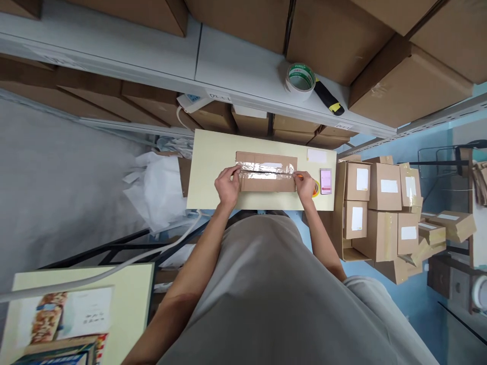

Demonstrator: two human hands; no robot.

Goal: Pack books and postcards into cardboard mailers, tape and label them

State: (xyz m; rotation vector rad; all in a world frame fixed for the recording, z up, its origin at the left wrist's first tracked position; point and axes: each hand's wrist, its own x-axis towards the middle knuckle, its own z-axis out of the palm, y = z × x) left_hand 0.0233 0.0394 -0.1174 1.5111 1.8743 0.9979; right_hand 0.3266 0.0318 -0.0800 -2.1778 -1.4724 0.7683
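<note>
A cardboard box lies on the pale yellow table in front of me, with shiny clear tape across its top and a dark line along its middle seam. At the box's left end, my left hand has its fingers closed on the edge near the seam. My right hand is closed at the opposite end, touching the box. A small orange object shows between its fingers; its kind is mostly hidden. Partly behind the right hand is a yellow-orange tape roll.
A phone and a white label lie on the table's right side. The shelf above holds another tape roll, a black-and-yellow cutter and cartons. Labelled boxes are stacked at right; white wrapping lies left.
</note>
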